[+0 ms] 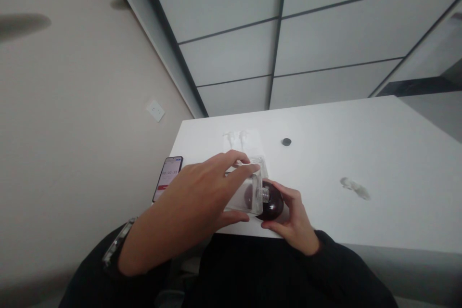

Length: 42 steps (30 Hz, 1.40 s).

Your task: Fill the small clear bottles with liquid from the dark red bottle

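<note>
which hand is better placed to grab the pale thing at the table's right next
Probably the right hand: it's nearer the pale thing, though holding the dark container; the left hand is farther.

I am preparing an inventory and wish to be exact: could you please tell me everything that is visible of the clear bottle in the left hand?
The clear bottle looks like transparent glass or plastic, with a boxy body and a short threaded neck without visible cap. The left hand grips it above the table, tipped over, its neck pointing to the picture's right, overlapping the dark brown bottle; contact between them is unclear.
</note>
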Each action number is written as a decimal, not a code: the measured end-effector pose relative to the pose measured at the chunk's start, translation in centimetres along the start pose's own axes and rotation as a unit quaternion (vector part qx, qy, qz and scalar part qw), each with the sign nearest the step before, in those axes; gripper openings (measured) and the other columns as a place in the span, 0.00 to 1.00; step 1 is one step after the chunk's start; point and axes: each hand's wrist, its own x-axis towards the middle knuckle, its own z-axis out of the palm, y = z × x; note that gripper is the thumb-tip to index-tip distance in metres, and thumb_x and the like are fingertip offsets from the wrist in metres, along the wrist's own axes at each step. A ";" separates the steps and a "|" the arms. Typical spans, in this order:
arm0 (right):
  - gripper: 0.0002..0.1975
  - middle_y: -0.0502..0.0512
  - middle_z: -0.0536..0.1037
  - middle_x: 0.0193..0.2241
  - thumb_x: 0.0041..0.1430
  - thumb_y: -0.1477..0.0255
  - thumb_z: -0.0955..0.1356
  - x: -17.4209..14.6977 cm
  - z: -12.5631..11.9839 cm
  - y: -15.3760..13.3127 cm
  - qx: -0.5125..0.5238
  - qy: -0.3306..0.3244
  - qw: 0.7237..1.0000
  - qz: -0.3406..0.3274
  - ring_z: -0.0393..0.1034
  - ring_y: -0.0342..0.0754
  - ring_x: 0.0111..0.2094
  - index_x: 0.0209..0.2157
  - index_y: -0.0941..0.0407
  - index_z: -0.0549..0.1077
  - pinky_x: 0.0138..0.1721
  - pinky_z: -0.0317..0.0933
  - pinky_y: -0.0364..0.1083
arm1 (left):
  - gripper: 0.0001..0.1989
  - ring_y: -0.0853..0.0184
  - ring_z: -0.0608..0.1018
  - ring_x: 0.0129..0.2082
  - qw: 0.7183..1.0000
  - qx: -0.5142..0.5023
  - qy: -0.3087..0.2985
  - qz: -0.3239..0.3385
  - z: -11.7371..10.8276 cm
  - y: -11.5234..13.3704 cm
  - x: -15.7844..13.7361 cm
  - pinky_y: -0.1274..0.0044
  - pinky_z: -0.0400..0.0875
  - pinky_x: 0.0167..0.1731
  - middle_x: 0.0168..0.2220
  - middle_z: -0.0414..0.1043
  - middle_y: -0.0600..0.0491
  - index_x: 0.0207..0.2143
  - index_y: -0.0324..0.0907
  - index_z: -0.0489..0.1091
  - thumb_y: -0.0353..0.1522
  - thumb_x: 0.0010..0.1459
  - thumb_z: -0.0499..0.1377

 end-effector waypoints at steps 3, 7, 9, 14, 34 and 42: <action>0.44 0.66 0.78 0.61 0.58 0.58 0.80 0.1 0.0 -0.1 0.006 -0.004 1.000 -0.002 0.76 0.66 0.62 0.70 0.48 0.62 0.62 0.73 0.66 | 0.39 0.51 0.83 0.55 1.000 0.004 0.004 0.003 0.1 0.0 -0.1 0.63 0.83 0.50 0.60 0.77 0.42 0.63 0.42 0.68 0.40 0.54 0.78; 0.42 0.65 0.78 0.62 0.61 0.56 0.78 0.3 0.0 -0.3 0.014 -0.003 1.000 -0.004 0.76 0.65 0.62 0.71 0.47 0.61 0.62 0.72 0.65 | 0.38 0.52 0.84 0.53 1.000 0.001 0.008 0.003 0.0 0.0 0.1 0.64 0.83 0.49 0.56 0.80 0.44 0.61 0.41 0.70 0.40 0.52 0.79; 0.42 0.65 0.77 0.62 0.62 0.55 0.78 0.3 0.1 -0.3 0.020 -0.003 1.000 -0.005 0.76 0.64 0.62 0.71 0.46 0.60 0.62 0.72 0.65 | 0.38 0.53 0.84 0.51 1.000 0.004 0.012 0.006 0.0 0.0 0.3 0.65 0.84 0.47 0.55 0.81 0.44 0.61 0.41 0.70 0.40 0.52 0.79; 0.42 0.64 0.77 0.62 0.61 0.57 0.79 0.5 0.2 -0.6 0.030 0.000 1.000 -0.004 0.76 0.65 0.62 0.70 0.46 0.61 0.62 0.72 0.65 | 0.38 0.53 0.85 0.50 1.000 0.014 0.018 0.015 0.0 0.2 0.6 0.66 0.84 0.46 0.54 0.81 0.44 0.60 0.40 0.71 0.41 0.51 0.79; 0.45 0.64 0.77 0.62 0.56 0.64 0.82 0.5 0.2 -0.7 0.044 -0.007 0.999 0.013 0.76 0.66 0.63 0.69 0.47 0.62 0.63 0.71 0.67 | 0.37 0.52 0.84 0.53 0.998 0.042 -0.044 -0.007 -1.0 1.5 0.9 0.66 0.84 0.46 0.58 0.80 0.42 0.63 0.41 0.70 0.40 0.55 0.77; 0.44 0.65 0.77 0.63 0.58 0.62 0.81 0.4 0.2 -0.5 0.051 -0.005 0.999 0.000 0.75 0.65 0.63 0.70 0.46 0.61 0.63 0.71 0.67 | 0.39 0.51 0.84 0.54 0.996 0.028 -0.077 -0.037 -1.0 1.8 0.9 0.66 0.85 0.44 0.59 0.79 0.41 0.66 0.42 0.67 0.38 0.57 0.77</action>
